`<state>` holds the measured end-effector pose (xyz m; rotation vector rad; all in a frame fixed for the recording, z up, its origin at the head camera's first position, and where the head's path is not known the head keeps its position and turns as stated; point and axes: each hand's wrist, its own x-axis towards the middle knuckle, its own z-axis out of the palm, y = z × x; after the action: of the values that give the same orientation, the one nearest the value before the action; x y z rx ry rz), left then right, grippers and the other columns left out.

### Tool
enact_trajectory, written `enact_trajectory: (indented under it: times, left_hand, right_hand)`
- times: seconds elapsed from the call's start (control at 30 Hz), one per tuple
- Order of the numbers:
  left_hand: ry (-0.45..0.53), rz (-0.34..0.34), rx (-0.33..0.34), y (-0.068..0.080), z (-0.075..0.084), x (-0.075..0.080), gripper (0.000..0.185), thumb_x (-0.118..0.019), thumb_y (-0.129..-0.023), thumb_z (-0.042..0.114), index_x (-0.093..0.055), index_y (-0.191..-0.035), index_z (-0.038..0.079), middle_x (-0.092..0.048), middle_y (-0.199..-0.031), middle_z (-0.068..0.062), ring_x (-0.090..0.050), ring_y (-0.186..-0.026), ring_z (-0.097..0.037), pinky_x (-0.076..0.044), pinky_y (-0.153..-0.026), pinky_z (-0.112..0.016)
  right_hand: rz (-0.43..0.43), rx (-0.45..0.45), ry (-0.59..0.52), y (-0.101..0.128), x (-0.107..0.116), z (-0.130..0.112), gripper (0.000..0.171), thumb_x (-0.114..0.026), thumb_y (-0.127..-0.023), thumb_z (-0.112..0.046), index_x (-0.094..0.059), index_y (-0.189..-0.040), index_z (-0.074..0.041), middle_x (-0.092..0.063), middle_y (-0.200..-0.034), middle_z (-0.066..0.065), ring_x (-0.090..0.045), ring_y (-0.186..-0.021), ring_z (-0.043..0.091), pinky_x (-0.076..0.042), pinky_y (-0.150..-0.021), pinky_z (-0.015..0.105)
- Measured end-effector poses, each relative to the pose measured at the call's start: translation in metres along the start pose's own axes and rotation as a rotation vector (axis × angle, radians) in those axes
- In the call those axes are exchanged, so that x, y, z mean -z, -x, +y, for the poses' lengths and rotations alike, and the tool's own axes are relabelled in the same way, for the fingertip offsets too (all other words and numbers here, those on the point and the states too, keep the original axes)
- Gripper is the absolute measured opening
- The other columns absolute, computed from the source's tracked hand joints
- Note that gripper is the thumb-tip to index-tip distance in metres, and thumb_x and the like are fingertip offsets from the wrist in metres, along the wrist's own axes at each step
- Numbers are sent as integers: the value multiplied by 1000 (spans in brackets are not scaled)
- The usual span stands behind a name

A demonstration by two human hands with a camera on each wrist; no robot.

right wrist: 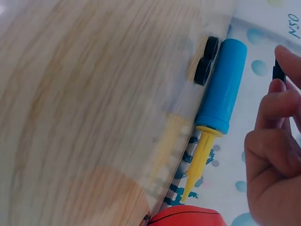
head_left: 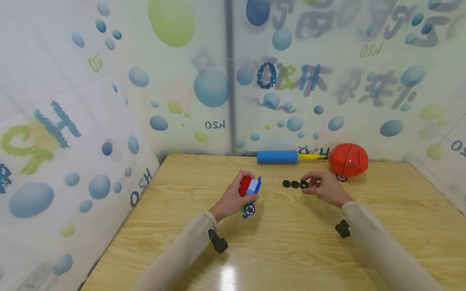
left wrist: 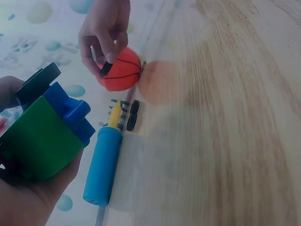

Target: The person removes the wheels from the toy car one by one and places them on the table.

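Holding up a chunky plastic block toy in red, white, blue and green is the left hand, fingers and thumb wrapped round it, over the light wood-grain table, a bit left of centre. There's a black wheel with a blue-and-white hub on its near end. The right hand has a small black ring-shaped wheel pinched between thumb and fingertip, so barely a gap there, up towards the back edge. Just left of that, two matching black wheels sit on the surface. Along the back edge lies a blue plastic cylinder pump with a yellow nozzle, pointing at a red ball with black lines nearer the back right corner.
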<state>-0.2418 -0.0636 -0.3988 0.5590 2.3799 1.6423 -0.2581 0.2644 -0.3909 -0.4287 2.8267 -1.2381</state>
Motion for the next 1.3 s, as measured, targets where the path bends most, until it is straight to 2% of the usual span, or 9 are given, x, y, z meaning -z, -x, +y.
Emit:
enact_trajectory:
  times: [0.27, 0.53, 0.8, 1.03, 1.3]
  left_hand:
    - [10, 0, 10, 1, 2, 1, 50, -69, -94, 18, -40, -133, 29, -48, -136, -9, -52, -116, -31, -57, -86, -39]
    - [17, -4, 17, -2, 1, -1, 50, -69, -94, 17, -40, -133, 31, -48, -137, -8, -53, -116, -30, -58, -87, -38]
    - [11, 3, 21, -1, 0, -2, 51, -70, -94, 18, -41, -133, 32, -48, -138, -7, -51, -118, -30, -58, -89, -41]
    - [13, 3, 21, -1, 0, -2, 50, -70, -94, 17, -41, -132, 32, -48, -138, -7, -51, -118, -30, -57, -89, -41]
    - [10, 1, 20, -3, 2, -3, 49, -69, -94, 18, -42, -133, 29, -49, -138, -10, -52, -118, -31, -57, -89, -42]
  right_hand:
    - [-43, -39, 126, -14, 1, 9, 31, -76, -87, -13, -69, -115, -2, -67, -79, 9, -56, -59, 17, -48, -54, 30]
    - [-92, -56, 228, -30, -1, 18, 30, -77, -86, -17, -70, -112, -5, -69, -76, 5, -60, -56, 13, -50, -56, 30]
    - [-102, -108, 263, -39, 0, 26, 32, -77, -86, -17, -70, -114, -3, -72, -81, 8, -62, -54, 14, -51, -59, 29]
    - [-118, -142, 275, -45, -2, 24, 33, -77, -85, -16, -71, -115, -3, -73, -89, 13, -61, -60, 15, -50, -60, 29]
    - [-98, -188, 301, -49, -3, 23, 33, -76, -85, -17, -73, -115, -5, -73, -89, 10, -61, -69, 17, -47, -65, 28]
